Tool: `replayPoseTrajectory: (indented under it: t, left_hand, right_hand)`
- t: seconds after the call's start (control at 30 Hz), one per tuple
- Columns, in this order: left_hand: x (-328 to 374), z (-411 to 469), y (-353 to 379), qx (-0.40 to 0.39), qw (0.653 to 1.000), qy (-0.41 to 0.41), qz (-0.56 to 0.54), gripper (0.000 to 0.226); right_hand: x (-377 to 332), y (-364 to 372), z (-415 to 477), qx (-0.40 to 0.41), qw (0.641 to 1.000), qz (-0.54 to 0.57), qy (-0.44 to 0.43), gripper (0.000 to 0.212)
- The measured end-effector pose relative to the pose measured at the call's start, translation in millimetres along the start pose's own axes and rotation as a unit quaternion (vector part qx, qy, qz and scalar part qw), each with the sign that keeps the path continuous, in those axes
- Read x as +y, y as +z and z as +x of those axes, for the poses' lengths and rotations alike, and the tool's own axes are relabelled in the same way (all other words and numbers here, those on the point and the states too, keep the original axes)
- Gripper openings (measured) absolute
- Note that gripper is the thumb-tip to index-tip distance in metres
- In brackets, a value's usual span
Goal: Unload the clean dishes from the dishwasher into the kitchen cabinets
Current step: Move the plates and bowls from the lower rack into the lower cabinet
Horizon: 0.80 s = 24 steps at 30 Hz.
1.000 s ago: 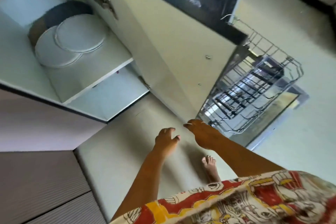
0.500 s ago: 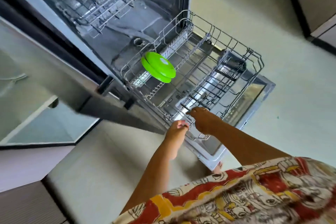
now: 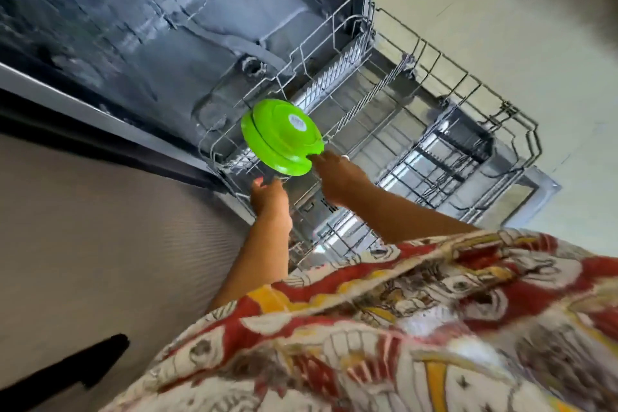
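R hand (image 3: 337, 181) now forward, open, fingertips (image 3: 317, 158) on green lid (image 3: 284, 137); L hand (image 3: 269, 199) grip unclear.

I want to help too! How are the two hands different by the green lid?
The right hand touches the edge of the green lid; the left hand does not touch it. The right hand reaches further into the dishwasher rack; the left hand sits at its near wire rim. Whether either hand grips anything is unclear. Both are bare and stretched toward the rack.
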<state>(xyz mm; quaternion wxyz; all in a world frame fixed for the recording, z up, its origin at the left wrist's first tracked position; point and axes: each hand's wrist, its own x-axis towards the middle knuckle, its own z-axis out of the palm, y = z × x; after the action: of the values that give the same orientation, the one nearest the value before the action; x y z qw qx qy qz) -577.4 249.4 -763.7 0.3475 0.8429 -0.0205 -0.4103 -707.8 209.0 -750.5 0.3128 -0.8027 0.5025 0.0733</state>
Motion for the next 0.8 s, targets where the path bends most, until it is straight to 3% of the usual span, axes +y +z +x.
replayPoseTrajectory:
  t: [0.27, 0.4, 0.57, 0.67, 0.8]
  left_hand:
    - [17, 42, 18, -0.104, 0.994, -0.013, -0.021, 0.031]
    - [23, 43, 21, -0.089, 0.994, 0.0, -0.063, 0.029]
    - [22, 43, 19, -0.085, 0.987, -0.008, -0.138, 0.025]
    - [22, 40, 14, -0.094, 0.982, -0.019, -0.162, 0.022]
    - [23, 26, 6, -0.098, 0.967, -0.043, -0.231, 0.022]
  right_hand:
    - [-6, 0, 54, 0.016, 0.993, -0.084, -0.079, 0.072]
    - [-22, 4, 81, -0.023, 0.988, -0.117, -0.1, 0.063]
    - [-39, -5, 92, -0.017, 0.98, -0.159, -0.115, 0.06]
    - [-45, -3, 90, 0.003, 0.98, -0.162, -0.116, 0.068]
    - [-48, -1, 86, -0.028, 0.988, -0.135, -0.065, 0.08]
